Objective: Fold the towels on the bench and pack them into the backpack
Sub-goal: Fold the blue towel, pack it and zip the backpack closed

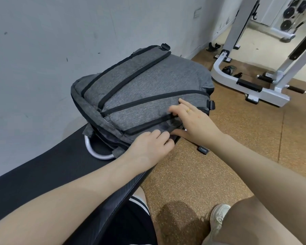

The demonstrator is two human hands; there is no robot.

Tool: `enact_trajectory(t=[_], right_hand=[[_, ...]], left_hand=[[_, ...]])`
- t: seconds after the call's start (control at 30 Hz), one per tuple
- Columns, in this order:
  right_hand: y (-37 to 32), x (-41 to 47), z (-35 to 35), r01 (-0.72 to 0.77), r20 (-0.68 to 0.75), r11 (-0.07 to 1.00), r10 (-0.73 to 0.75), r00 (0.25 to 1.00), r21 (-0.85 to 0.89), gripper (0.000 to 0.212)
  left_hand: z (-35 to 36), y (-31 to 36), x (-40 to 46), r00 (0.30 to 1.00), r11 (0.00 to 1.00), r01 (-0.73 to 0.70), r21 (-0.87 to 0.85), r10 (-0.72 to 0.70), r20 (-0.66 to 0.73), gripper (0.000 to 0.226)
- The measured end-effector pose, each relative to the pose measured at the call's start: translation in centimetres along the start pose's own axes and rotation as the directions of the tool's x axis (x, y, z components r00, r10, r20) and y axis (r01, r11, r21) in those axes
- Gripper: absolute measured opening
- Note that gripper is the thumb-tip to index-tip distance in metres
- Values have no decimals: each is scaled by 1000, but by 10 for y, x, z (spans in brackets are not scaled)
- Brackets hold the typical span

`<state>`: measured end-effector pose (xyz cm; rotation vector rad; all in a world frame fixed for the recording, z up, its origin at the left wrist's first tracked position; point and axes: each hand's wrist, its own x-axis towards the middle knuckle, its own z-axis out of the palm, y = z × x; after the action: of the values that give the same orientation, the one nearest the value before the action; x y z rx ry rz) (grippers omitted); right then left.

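A grey backpack (145, 82) with black zip lines lies flat on the far end of the black padded bench (42, 174). It looks zipped along its visible seams. My left hand (148, 145) grips the backpack's near edge with curled fingers. Beside it, my right hand (194, 121) rests on the front panel; its fingers lie across a black zip line and the thumb sits under the edge. No towel is visible anywhere in view.
A grey wall runs along the bench's left side. A silver bench handle (99, 152) shows under the backpack. To the right is brown cork flooring (237, 147), with a white gym machine frame (245, 82) beyond. My shoe (219, 218) is on the floor.
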<state>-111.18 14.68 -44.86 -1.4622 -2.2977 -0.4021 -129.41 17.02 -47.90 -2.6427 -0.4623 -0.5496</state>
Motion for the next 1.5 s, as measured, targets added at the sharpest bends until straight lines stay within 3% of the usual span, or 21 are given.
enact_trajectory(t=[0.07, 0.13, 0.27, 0.33, 0.43, 0.5, 0.57, 0.73, 0.83, 1.1, 1.17, 1.3, 1.4, 1.5], right_hand=[[-2, 0, 5, 69, -50, 998, -68, 996, 13, 24], [0, -5, 11, 91, -63, 995, -89, 994, 34, 13], [0, -10, 16, 54, -13, 997, -53, 999, 63, 21], [0, -9, 17, 29, 12, 996, -30, 999, 84, 23], [-3, -6, 20, -43, 34, 993, 39, 999, 107, 28], [-7, -3, 22, -90, 20, 990, 88, 996, 112, 28], [-8, -1, 21, -90, 2, 991, 91, 996, 102, 27], [-5, -5, 15, -24, -70, 998, 28, 997, 55, 25], [-6, -7, 18, 1, -96, 999, 3, 995, 39, 19], [-19, -4, 3, -148, 25, 988, 147, 989, 40, 18], [-38, 0, -1, -93, 26, 996, 93, 995, -5, 23], [-86, 29, 1, 157, 0, 980, -158, 987, -123, 41], [-100, 50, 11, 132, 56, 985, -127, 990, -108, 44], [-104, 52, 17, 118, 107, 984, -104, 989, -135, 31]], left_hand=[[2, 0, 0, 996, 999, 34, -25, -32, 81, 19], [2, 2, 1, 986, 997, 77, -25, -72, 147, 28], [-4, -2, 1, 992, 991, 108, -79, -103, 73, 18], [-4, -4, -5, 982, 972, 180, -150, -169, 79, 27], [-18, 0, -8, 891, 795, 453, -404, -419, 173, 24], [-26, 3, -5, 810, 674, 584, -452, -515, 279, 14], [-33, 6, -2, 804, 673, 591, -445, -534, 260, 8], [-46, 5, -9, 880, 827, 472, -306, -461, 111, 13], [-53, 5, -19, 884, 851, 467, -240, -460, 87, 15], [-68, -26, -99, 727, 678, 684, -268, -662, 182, 4], [-65, -29, -98, 703, 652, 708, -273, -689, 178, 14], [-69, -30, -84, 669, 581, 728, -363, -718, 193, 15], [-72, -31, -93, 681, 581, 701, -414, -717, 147, 15], [-68, -34, -107, 656, 546, 724, -421, -734, 177, 18]])
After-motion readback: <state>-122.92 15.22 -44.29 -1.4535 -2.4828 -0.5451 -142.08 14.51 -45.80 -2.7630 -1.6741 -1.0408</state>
